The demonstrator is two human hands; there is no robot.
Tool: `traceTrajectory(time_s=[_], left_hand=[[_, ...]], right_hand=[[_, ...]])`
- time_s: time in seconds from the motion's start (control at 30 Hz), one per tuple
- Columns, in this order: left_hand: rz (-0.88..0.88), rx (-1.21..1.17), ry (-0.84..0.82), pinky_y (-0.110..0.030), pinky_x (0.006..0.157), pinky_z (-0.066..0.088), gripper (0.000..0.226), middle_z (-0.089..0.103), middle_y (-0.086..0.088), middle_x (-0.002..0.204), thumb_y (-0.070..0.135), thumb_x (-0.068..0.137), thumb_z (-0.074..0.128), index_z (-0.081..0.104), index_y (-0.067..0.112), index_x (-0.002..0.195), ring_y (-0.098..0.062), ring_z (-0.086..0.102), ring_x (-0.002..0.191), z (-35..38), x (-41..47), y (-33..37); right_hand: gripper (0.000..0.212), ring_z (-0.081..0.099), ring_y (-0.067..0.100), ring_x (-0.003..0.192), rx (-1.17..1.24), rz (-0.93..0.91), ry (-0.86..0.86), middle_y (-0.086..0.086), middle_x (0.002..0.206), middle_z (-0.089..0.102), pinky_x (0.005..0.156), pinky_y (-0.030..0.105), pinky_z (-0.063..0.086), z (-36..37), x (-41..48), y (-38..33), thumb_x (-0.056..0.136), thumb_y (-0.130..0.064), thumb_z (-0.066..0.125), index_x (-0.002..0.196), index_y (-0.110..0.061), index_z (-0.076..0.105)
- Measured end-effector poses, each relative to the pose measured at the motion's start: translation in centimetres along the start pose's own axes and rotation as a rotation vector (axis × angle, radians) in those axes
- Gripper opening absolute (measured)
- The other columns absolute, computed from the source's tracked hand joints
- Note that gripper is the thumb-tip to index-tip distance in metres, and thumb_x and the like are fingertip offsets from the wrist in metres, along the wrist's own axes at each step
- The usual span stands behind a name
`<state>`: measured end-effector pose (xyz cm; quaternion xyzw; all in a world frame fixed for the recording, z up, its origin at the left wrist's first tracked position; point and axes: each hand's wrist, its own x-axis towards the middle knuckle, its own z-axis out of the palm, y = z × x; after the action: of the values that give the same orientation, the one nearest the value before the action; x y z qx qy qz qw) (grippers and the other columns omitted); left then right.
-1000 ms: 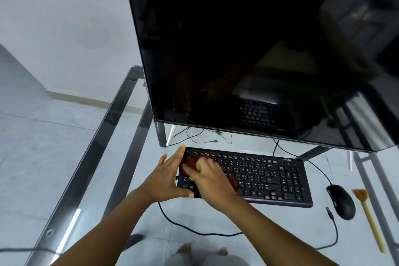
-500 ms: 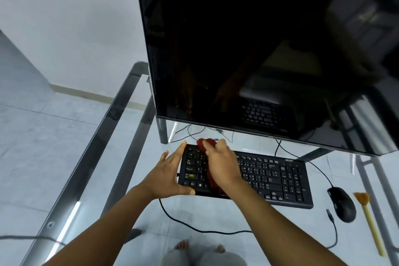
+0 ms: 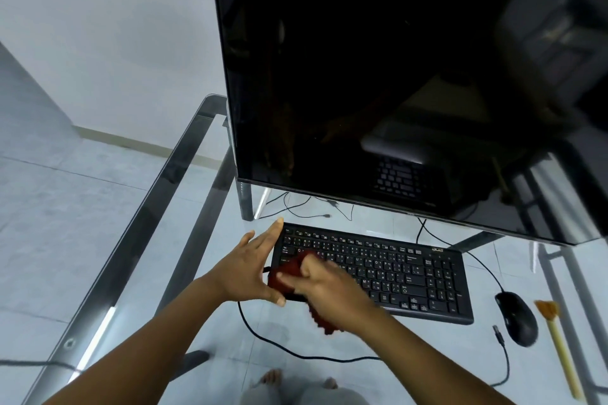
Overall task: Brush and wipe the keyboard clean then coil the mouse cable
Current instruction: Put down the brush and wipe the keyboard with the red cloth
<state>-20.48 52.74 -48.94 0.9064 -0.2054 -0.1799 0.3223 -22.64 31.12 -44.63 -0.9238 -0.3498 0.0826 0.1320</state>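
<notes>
Above the grip, a black monitor (image 3: 378, 76) fills the view, standing on a glass table (image 3: 184, 154). Keyboard (image 3: 411, 273) lies under the grip: right hand (image 3: 332, 293) curled round a red cloth (image 3: 289, 270) on the left-end keys, blurred. Left hand (image 3: 250, 270) just beside it, fingers straight, braced on the keyboard's left edge. Mouse (image 3: 516, 317) well right of the grip — brush (image 3: 559, 345) just beyond.
</notes>
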Motion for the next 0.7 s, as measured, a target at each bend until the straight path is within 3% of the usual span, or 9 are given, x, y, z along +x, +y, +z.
traceTrajectory(time_s=[0.1,0.17,0.23,0.3,0.37,0.47,0.53,0.6,0.7], left_hand=[[0.007,0.001,-0.013,-0.028,0.118,-0.010,0.142,-0.003,0.011,0.162,0.078,0.056,0.072,-0.021,0.028,0.150,-0.002,0.002,0.147,-0.2,0.0,0.0],[0.010,0.006,-0.007,-0.030,0.119,-0.008,0.143,-0.004,0.012,0.162,0.077,0.055,0.073,-0.020,0.026,0.151,-0.001,0.001,0.147,-0.2,0.1,0.0],[0.011,0.018,-0.003,-0.031,0.119,-0.007,0.144,-0.004,0.012,0.162,0.076,0.054,0.074,-0.020,0.025,0.151,0.000,0.001,0.147,-0.1,0.1,0.0],[0.001,0.017,-0.023,-0.031,0.119,-0.008,0.144,-0.006,0.012,0.162,0.075,0.055,0.074,-0.022,0.026,0.150,0.000,-0.001,0.147,-0.2,0.1,0.1],[-0.011,0.006,-0.039,-0.034,0.120,-0.008,0.142,-0.006,0.011,0.162,0.074,0.057,0.075,-0.023,0.028,0.150,-0.001,-0.001,0.147,-0.3,0.0,0.2],[-0.025,-0.007,-0.028,-0.038,0.121,-0.004,0.144,0.005,0.009,0.162,0.073,0.055,0.077,-0.022,0.028,0.150,-0.003,0.005,0.147,-0.3,-0.1,0.3],[-0.032,-0.020,-0.016,-0.034,0.121,-0.005,0.146,0.016,0.009,0.160,0.071,0.053,0.079,-0.022,0.029,0.150,-0.004,0.011,0.147,-0.3,-0.1,0.3],[-0.034,-0.025,-0.013,-0.031,0.119,-0.007,0.145,0.019,0.007,0.160,0.071,0.054,0.078,-0.022,0.030,0.150,-0.005,0.013,0.147,-0.3,-0.2,0.4],[-0.040,-0.024,-0.015,-0.029,0.118,-0.009,0.142,0.019,0.005,0.160,0.072,0.055,0.077,-0.022,0.032,0.150,-0.009,0.014,0.147,-0.4,-0.3,0.6]], right_hand=[[0.033,0.056,0.009,0.063,-0.023,0.120,0.086,-0.004,0.085,0.062,0.059,0.040,0.053,-0.3,-0.8,1.3,0.091,-0.063,0.047,0.089,-0.030,0.052],[0.020,0.057,0.019,0.069,-0.013,0.117,0.038,0.004,0.092,0.063,0.055,0.032,0.045,0.3,-0.9,0.2,0.093,-0.049,0.055,0.097,-0.030,0.056],[0.018,0.054,0.011,0.072,0.105,0.096,-0.050,-0.003,0.089,0.057,0.056,0.023,0.036,0.1,-1.7,-1.0,0.092,-0.043,0.060,0.108,-0.034,0.058],[0.023,0.054,0.007,0.077,0.159,0.150,-0.015,-0.008,0.086,0.054,0.058,0.023,0.043,-0.3,-1.9,0.6,0.094,-0.054,0.052,0.103,-0.033,0.049],[0.017,0.056,0.014,0.083,0.154,0.214,0.070,-0.009,0.095,0.053,0.067,0.027,0.050,-0.4,-1.6,1.6,0.099,-0.044,0.046,0.116,-0.044,0.045],[0.050,0.054,0.020,0.084,0.024,0.075,-0.046,-0.003,0.103,0.051,0.067,0.027,0.044,1.3,-1.7,0.7,0.091,-0.017,0.057,0.134,-0.042,0.049],[0.024,0.051,0.020,0.075,0.044,0.072,-0.179,-0.004,0.090,0.048,0.055,0.025,0.037,0.3,-1.6,-0.5,0.091,-0.032,0.063,0.112,-0.040,0.057],[0.019,0.055,0.022,0.074,0.030,0.074,-0.057,0.000,0.089,0.052,0.050,0.027,0.041,-0.5,-0.1,0.0,0.089,-0.051,0.061,0.092,-0.033,0.055],[0.040,0.057,0.024,0.086,0.055,0.291,0.053,-0.001,0.098,0.048,0.068,0.030,0.048,-1.0,3.2,1.8,0.090,-0.024,0.064,0.127,-0.038,0.057]])
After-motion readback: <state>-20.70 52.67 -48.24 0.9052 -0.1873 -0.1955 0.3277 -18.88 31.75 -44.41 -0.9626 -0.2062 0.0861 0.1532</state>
